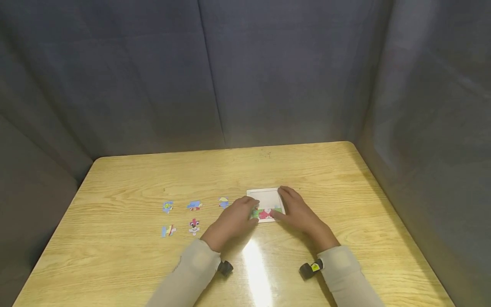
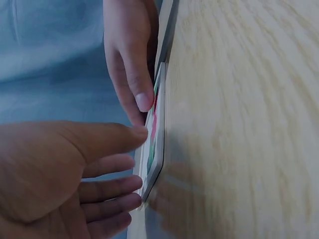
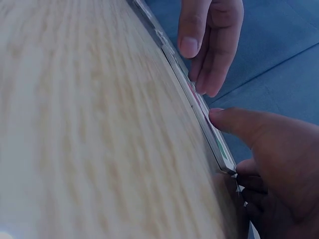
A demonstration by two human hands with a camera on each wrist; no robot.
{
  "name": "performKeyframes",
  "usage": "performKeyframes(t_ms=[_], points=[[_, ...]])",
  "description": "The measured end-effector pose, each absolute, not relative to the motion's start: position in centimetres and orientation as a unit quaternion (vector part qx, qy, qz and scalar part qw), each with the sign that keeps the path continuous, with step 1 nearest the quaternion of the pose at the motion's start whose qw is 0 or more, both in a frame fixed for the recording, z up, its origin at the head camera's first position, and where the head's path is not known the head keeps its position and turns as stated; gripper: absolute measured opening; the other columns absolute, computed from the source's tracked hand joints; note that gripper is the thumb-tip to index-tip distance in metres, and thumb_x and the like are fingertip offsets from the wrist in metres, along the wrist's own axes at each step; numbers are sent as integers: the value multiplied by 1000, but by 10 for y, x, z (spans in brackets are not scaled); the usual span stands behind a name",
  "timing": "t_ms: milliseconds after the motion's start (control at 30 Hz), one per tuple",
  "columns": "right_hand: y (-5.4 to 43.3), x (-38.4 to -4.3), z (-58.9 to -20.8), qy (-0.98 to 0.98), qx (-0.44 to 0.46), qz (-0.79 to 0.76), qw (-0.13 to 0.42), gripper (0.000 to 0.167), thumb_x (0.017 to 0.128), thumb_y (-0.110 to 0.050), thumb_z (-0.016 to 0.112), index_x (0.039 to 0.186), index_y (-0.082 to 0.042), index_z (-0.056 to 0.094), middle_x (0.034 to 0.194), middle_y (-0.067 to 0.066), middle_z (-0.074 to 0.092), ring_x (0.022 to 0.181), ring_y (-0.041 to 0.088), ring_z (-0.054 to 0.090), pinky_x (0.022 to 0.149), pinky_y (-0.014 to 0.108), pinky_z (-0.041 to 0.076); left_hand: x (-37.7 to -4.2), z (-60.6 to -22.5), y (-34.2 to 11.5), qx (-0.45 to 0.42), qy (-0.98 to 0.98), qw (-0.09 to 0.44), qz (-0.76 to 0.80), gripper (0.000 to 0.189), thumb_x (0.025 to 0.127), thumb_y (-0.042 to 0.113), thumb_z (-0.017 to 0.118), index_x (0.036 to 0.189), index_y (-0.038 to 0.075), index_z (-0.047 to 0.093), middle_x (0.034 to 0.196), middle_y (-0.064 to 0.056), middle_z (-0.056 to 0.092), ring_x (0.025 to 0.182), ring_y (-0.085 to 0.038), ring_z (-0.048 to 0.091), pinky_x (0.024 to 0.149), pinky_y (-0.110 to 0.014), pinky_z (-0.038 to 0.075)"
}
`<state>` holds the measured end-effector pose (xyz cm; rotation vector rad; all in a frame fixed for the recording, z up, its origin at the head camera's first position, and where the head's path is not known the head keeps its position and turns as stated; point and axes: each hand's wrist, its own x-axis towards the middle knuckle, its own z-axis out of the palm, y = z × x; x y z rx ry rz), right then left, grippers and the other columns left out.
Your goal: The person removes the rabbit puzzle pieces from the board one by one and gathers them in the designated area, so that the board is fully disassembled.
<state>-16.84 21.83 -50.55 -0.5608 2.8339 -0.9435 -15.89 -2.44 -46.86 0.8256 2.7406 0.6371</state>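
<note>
I see the left hand (image 1: 238, 214) and right hand (image 1: 301, 213) apart, fingers loose, with the puzzle tray (image 1: 268, 197) between them. In my judgement, the lower picture row (image 1: 263, 214) needs light, even pressing, so the tray does not slide. Loose pieces (image 1: 194, 227) lie left of the left hand; beyond the right hand, the tabletop (image 1: 345, 192) gives wide room before its edge.

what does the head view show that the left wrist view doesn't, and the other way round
Only the head view: five loose puzzle pieces left of the frame, and both sleeves.

Only the left wrist view: the palm side of the left hand and a low, side-on look at the frame's edge.

Both: two hands at the puzzle frame, red and green inside it, wooden table, cloth backdrop.
</note>
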Motion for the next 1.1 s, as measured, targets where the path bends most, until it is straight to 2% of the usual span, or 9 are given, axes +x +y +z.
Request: performKeyframes(t_ms=[433, 733, 967, 1100], points=[[218, -168, -503, 931, -174, -317, 59, 89, 90, -53, 64, 152, -2, 26, 158, 12, 21, 144, 35, 20, 113, 54, 28, -156, -472, -22, 277, 932, 83, 217, 43, 93, 18, 67, 130, 0, 58, 141, -12, 49, 130, -30, 46, 107, -39, 41], [216, -167, -505, 929, -162, -325, 75, 89, 89, -53, 64, 153, -5, 25, 159, 10, 19, 145, 34, 18, 113, 54, 26, -150, -472, -21, 266, 932, 94, 227, 38, 95, 14, 63, 131, 1, 57, 143, -14, 46, 132, -32, 43, 104, -38, 44], [217, -168, -507, 929, -163, -324, 71, 90, 89, -53, 64, 153, -5, 24, 159, 10, 19, 145, 34, 19, 113, 54, 26, -150, -473, -19, 270, 931, 77, 232, 37, 94, 9, 64, 129, 2, 55, 134, -12, 54, 125, -29, 49, 101, -36, 46], [218, -169, -507, 929, -166, -324, 70, 90, 89, -54, 64, 153, -5, 24, 159, 10, 19, 145, 34, 18, 113, 55, 26, -151, -473, -18, 277, 932, 66, 226, 38, 93, 6, 63, 130, 3, 55, 125, -11, 57, 116, -26, 54, 95, -32, 50]])
